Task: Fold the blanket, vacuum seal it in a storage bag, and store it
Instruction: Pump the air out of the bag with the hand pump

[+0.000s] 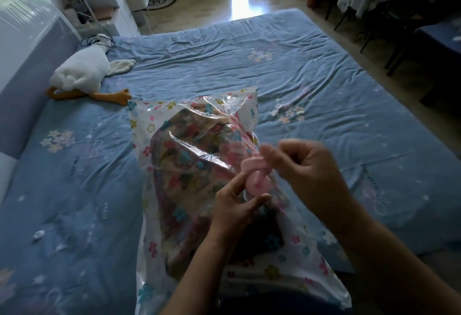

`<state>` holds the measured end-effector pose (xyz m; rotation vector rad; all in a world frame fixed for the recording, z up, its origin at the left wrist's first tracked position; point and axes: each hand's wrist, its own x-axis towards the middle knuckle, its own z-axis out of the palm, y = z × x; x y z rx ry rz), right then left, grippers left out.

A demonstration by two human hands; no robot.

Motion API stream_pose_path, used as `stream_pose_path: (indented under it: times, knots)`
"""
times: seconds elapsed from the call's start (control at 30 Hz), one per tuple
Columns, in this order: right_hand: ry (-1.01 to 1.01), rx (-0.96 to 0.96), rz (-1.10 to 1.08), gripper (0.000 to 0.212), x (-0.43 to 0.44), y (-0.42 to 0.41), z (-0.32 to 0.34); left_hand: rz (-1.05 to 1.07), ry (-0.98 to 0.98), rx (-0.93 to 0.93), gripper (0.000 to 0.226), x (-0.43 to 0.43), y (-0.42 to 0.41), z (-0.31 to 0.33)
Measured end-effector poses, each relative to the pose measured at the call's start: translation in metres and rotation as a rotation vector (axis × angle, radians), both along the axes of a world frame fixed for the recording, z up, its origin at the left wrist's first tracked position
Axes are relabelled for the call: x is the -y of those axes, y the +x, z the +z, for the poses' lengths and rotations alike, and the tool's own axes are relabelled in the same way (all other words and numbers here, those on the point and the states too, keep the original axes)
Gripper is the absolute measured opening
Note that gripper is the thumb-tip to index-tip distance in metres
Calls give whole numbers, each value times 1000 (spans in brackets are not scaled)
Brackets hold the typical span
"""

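Blue flowered bedding covers the bed [299,65] where you work. Your left hand [234,205] pinches the pink valve [257,182] between thumb and forefinger. Your right hand [306,165], blurred, curls its fingers onto the pink cap [252,164] just above that valve. Both pieces sit on the clear, flower-printed storage bag [149,125], which spreads beneath and beyond your hands with the folded floral blanket [189,165] inside. Well off past your left hand, a white plush goose [79,73] lies near the bed's edge.
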<state>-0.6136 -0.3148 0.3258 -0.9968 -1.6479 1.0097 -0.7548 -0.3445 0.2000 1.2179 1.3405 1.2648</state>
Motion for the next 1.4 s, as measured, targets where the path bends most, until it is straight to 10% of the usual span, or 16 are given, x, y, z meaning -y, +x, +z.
stream_pose_path:
  times: [0.13, 0.33, 0.57, 0.77, 0.97, 1.2, 1.4]
  knots:
    - [135, -56, 22, 46, 4, -3, 11, 6, -10, 9, 56, 2, 0, 0]
    - [-169, 346, -7, 53, -11, -2, -70, 35, -20, 47, 51, 7, 2, -1]
    - [116, -66, 18, 54, 0, 4, 10, 8, -18, 3, 54, 1, 1, 0]
    - [-165, 312, -12, 52, -5, 3, -67, 15, -22, 20, 48, 6, 4, 0]
    - [128, -62, 42, 56, 4, 5, 20, 10, -12, -3, 57, -1, -2, 0]
    - [-161, 192, -39, 55, 0, 0, -65, 17, -23, -14, 49, 5, 1, -1]
    - [103, -211, -2, 59, 5, 3, 13, 3, -31, -58, 59, 0, -1, -1]
